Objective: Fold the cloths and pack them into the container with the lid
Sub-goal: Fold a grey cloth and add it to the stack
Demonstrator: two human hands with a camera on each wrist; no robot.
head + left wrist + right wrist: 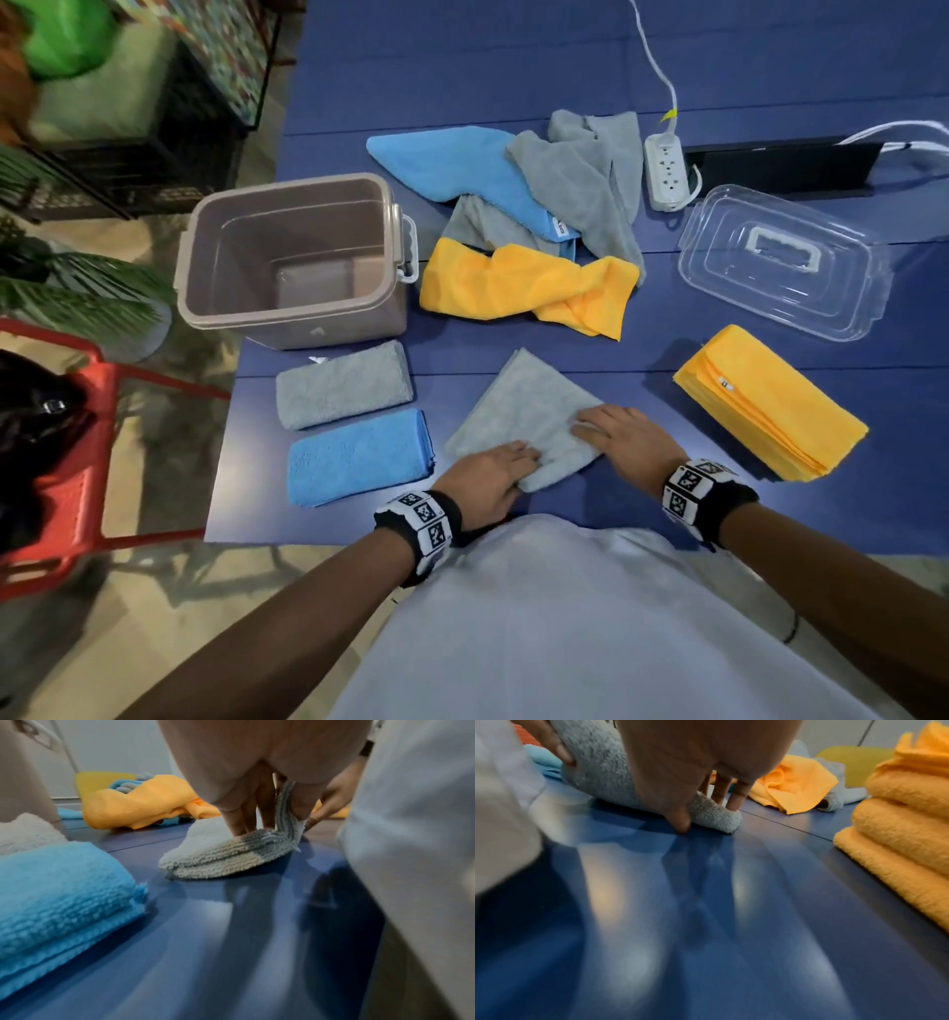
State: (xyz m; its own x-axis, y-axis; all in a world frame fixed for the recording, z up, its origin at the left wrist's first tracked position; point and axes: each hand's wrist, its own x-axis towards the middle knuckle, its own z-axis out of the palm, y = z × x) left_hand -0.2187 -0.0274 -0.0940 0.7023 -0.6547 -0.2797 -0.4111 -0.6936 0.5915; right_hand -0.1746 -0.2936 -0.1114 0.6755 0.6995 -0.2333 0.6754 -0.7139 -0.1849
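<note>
A folded grey cloth (518, 411) lies at the table's near middle. My left hand (521, 465) pinches its near corner; in the left wrist view the cloth's edge (287, 811) rises between thumb and fingers (239, 821). My right hand (588, 426) grips the right corner, thumb (680, 823) at the cloth's edge (713, 815), fingers over it. The open taupe container (292, 257) stands at back left and looks empty. Its clear lid (780, 262) lies at right. A folded grey cloth (344, 385), blue cloth (359, 457) and yellow cloth (770, 406) lie nearby.
Unfolded blue (452, 159), grey (585, 164) and yellow (524, 288) cloths lie in a heap behind. A white power strip (665, 172) with its cable and a black bar (780, 164) sit at the back right. A red chair (67, 442) stands left of the blue table (642, 360).
</note>
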